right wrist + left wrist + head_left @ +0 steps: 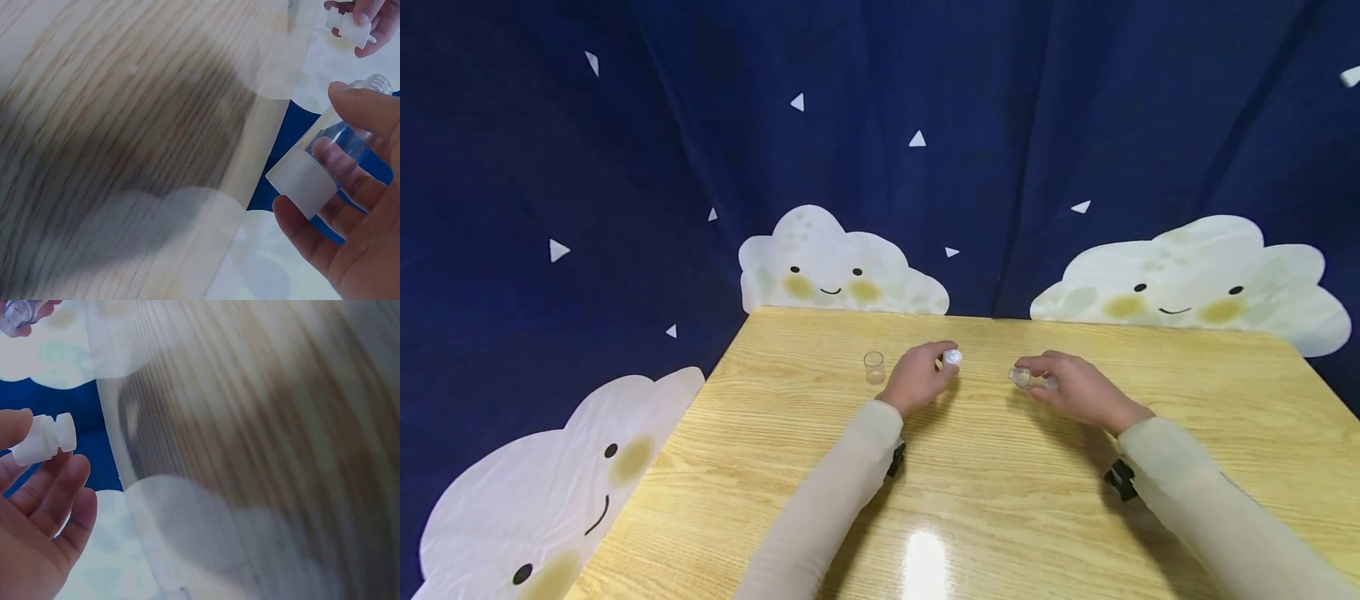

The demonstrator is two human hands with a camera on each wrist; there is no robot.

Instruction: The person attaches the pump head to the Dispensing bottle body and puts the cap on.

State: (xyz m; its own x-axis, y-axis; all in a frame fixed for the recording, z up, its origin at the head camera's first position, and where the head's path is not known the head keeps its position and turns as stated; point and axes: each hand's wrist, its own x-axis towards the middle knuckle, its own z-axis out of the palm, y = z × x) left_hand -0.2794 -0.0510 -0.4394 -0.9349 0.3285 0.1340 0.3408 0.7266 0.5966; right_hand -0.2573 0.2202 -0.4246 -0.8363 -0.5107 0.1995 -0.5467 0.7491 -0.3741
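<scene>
My left hand [919,375] pinches a small white plastic pump top [45,439] between thumb and fingers, over the table. It has a stepped shape with a narrower neck and a flat round end. In my right hand [1078,387] I hold a small clear bottle [350,139] tilted on its side. Its open threaded neck points toward the left hand, and its lower end is white. The two hands are apart, with bare wood between them in the head view. Just left of my left hand, a clear cylindrical cap [874,368] stands on the table.
The light wooden table [790,433] ends at a dark blue curtain [880,125] printed with white smiling clouds and small triangles. Black wrist-worn devices [1122,480] sit at the sleeves. A light reflection shows at the table's front.
</scene>
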